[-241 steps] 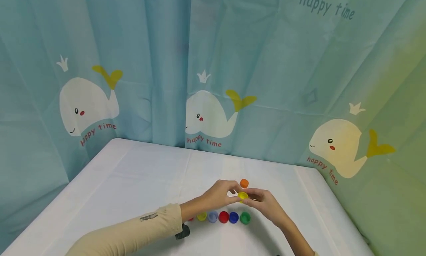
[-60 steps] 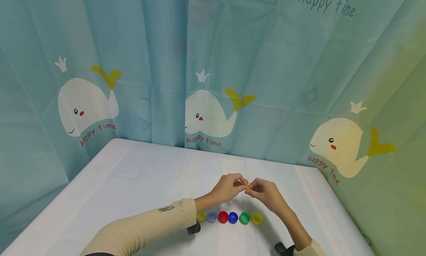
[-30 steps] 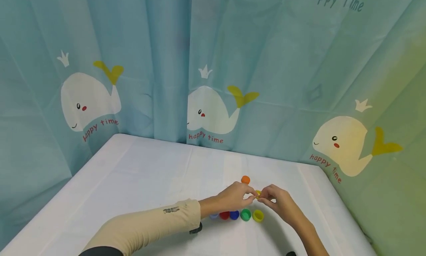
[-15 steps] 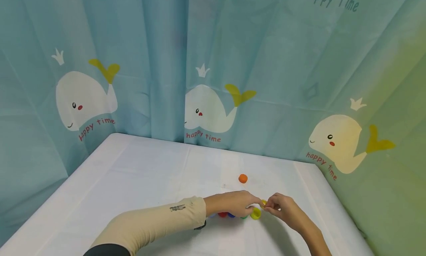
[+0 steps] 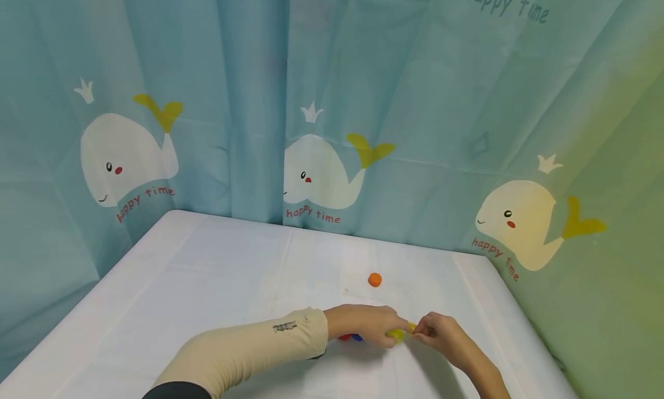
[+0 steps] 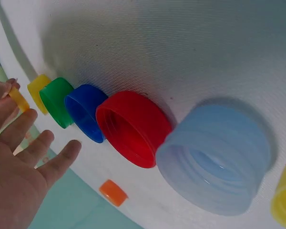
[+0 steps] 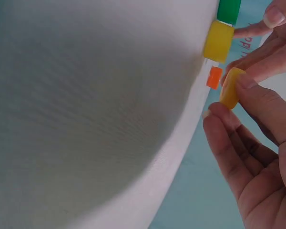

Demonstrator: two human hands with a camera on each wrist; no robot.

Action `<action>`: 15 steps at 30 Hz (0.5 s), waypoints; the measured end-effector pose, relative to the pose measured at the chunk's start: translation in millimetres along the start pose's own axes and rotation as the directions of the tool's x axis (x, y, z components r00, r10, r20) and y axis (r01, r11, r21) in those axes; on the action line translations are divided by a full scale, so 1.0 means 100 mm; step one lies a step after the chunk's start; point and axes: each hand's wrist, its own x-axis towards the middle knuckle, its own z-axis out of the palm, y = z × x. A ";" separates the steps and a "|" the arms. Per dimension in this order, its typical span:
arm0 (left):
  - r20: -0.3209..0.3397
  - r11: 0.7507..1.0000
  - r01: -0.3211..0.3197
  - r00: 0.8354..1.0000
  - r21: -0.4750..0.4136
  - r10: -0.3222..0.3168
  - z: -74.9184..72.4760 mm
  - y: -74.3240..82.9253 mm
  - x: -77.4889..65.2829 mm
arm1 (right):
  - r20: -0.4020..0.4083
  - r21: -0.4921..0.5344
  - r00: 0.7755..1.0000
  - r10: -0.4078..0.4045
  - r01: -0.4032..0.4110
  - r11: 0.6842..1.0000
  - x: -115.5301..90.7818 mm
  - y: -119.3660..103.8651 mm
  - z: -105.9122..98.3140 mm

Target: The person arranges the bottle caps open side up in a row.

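My right hand pinches a small yellow bottle cap between thumb and fingertips, just above the table at the right end of a row of caps. My left hand reaches over the row with its fingers spread and fairly straight. Its fingertips are close to the held cap; whether they touch it I cannot tell. Below the hands stands a larger yellow cap. Beside it in the left wrist view are green, blue, red and pale blue caps. The left arm hides part of the row in the head view.
A small orange cap lies alone behind the row. Another yellow cap shows at the left wrist view's edge. The white table meets a blue-green curtain with whale prints at the back and right.
A larger yellow cap joined the row's right end after eight seconds ago. Since two seconds ago, both hands moved from beside the orange cap toward the row's right end, bringing the small yellow cap.
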 end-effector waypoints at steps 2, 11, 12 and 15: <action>0.008 1.000 0.014 1.000 0.011 -0.014 0.01 0.00 0.00 | 0.005 0.000 1.000 -0.005 0.005 1.000 0.00 0.02 0.02; 0.028 0.997 0.069 0.997 0.043 -0.070 0.04 0.01 0.00 | -0.006 -0.024 0.999 -0.035 0.035 0.999 0.01 0.02 0.08; 0.030 0.996 0.077 0.996 0.045 -0.078 0.04 0.01 0.00 | -0.008 -0.026 0.999 -0.034 0.034 0.999 0.02 0.02 0.08; 0.028 0.994 0.098 0.995 0.058 -0.100 0.05 0.00 0.00 | -0.016 -0.040 0.999 -0.037 0.036 0.999 0.03 0.02 0.09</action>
